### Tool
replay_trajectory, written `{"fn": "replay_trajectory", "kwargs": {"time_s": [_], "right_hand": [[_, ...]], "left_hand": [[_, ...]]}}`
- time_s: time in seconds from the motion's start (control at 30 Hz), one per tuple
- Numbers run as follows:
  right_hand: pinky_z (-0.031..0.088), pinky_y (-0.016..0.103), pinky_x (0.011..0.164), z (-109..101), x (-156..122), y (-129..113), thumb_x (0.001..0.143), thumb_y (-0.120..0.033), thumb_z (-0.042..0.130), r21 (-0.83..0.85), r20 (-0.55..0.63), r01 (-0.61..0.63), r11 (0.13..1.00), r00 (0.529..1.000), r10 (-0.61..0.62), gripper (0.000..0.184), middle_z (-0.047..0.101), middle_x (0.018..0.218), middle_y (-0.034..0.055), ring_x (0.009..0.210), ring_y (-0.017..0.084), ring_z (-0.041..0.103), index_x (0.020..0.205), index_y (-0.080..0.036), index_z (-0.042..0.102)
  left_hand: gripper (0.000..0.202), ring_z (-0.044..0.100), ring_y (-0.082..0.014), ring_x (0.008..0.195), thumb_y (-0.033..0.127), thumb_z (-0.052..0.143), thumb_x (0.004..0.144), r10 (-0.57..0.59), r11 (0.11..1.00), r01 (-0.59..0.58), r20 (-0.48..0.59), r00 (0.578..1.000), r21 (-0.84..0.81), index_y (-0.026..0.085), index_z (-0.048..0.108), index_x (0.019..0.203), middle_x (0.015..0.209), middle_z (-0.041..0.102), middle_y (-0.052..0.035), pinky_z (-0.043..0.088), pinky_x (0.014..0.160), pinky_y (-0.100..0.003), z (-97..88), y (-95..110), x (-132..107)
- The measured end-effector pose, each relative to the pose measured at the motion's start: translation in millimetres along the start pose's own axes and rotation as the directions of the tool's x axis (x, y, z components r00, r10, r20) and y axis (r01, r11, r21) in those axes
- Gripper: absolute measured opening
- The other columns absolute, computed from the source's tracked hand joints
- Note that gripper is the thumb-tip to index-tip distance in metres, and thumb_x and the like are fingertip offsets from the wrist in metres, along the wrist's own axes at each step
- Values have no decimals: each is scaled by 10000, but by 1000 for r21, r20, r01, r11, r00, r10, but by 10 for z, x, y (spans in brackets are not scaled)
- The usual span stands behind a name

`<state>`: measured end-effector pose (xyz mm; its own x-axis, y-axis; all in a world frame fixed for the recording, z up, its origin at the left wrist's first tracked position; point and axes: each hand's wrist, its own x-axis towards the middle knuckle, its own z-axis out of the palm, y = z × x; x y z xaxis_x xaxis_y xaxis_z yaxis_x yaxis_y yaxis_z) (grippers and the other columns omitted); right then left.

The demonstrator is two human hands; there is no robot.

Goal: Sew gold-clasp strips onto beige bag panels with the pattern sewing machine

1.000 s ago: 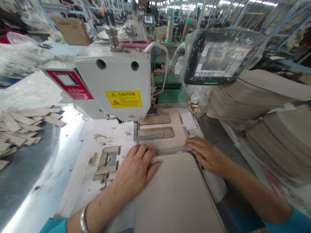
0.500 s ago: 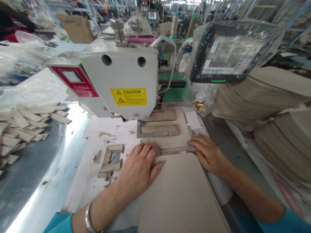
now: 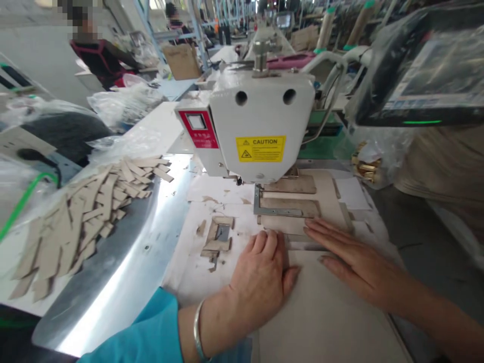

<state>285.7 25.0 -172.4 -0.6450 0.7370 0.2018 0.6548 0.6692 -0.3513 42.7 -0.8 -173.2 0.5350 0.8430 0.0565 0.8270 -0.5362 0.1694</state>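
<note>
My left hand lies flat, fingers together and stretched, on the left edge of a large beige panel on the sewing table. My right hand also lies flat with fingers spread on the panel's top edge, fingertips next to a clear strip below the metal clamp frame. Under the white sewing machine head the frame holds beige pieces. Neither hand grips anything.
A heap of beige strips lies at the left on the shiny metal table. The touch screen in plastic hangs at upper right, with stacked beige panels beneath. Taped cardboard bits lie left of the clamp. A person stands far back left.
The view has swung to the left, so the machine and hands sit further right. My right hand has slid inward onto the panel with fingers stretched; the left hand stays flat.
</note>
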Motion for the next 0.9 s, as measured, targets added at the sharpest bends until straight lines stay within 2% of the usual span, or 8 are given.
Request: {"fn": "replay_trajectory", "kwargs": {"time_s": [0.13,0.3,0.4,0.5,0.6,0.67,0.8,0.9], "right_hand": [[433,480,1114,108,162,-77,986,-326,448,-19,63,34,999,997,-32,486,458,1496,87,1394,258,412,1450,-183,473],[433,503,1107,213,228,-194,962,-312,464,-181,17,-3,983,1000,7,469,498,1462,107,1371,279,443,1385,-128,547],[448,478,1093,163,172,-261,963,-306,464,-243,31,-41,969,998,50,460,498,1458,119,1353,276,467,1365,-104,560],[452,437,1084,-17,66,-178,962,-304,475,-252,20,-131,959,990,140,425,542,1424,117,1315,269,510,1320,-111,597],[557,341,891,-317,15,127,945,-260,473,-187,-39,-289,939,957,287,299,729,1143,81,1029,225,690,1085,-163,719],[563,283,708,-528,74,449,916,-223,475,-169,-186,-464,869,881,434,271,766,869,46,758,187,715,910,-180,742],[526,341,805,-783,370,1145,884,-137,488,-218,-331,-610,762,780,531,259,757,925,100,855,234,708,945,-153,740],[522,348,812,-736,669,1376,931,-195,541,-198,-345,-614,764,773,532,196,727,908,122,878,227,691,878,-124,717]], "left_hand": [[620,479,-360,1231,467,458,949,-8,999,8,-14,1000,-34,-6,490,1348,1350,517,-231,447,1042,-483,-13,-21,-1],[657,317,-378,1410,517,473,935,-4,997,1,-34,999,-81,54,451,1401,1485,427,-198,324,1155,-523,-20,-139,53],[654,421,-365,1354,500,492,930,27,998,-31,-65,997,-61,14,466,1367,1435,470,-247,374,1128,-510,24,-203,67],[592,506,-362,1283,476,458,948,100,995,-101,-185,978,-1,16,499,1319,1379,520,-264,449,1060,-521,106,-260,78],[566,568,-374,1206,464,429,953,171,985,-156,-274,946,75,10,524,1278,1320,561,-277,507,985,-528,161,-287,90],[578,591,-383,1169,470,440,945,197,979,-170,-293,936,115,-6,535,1259,1291,578,-289,522,966,-527,171,-283,97],[600,570,-394,1200,477,478,929,192,979,-165,-260,946,121,-20,536,1260,1290,577,-292,505,1000,-524,165,-264,126],[596,515,-387,1269,470,507,925,136,990,-129,-156,978,59,2,515,1294,1342,547,-269,455,1061,-516,77,-251,115]]}}
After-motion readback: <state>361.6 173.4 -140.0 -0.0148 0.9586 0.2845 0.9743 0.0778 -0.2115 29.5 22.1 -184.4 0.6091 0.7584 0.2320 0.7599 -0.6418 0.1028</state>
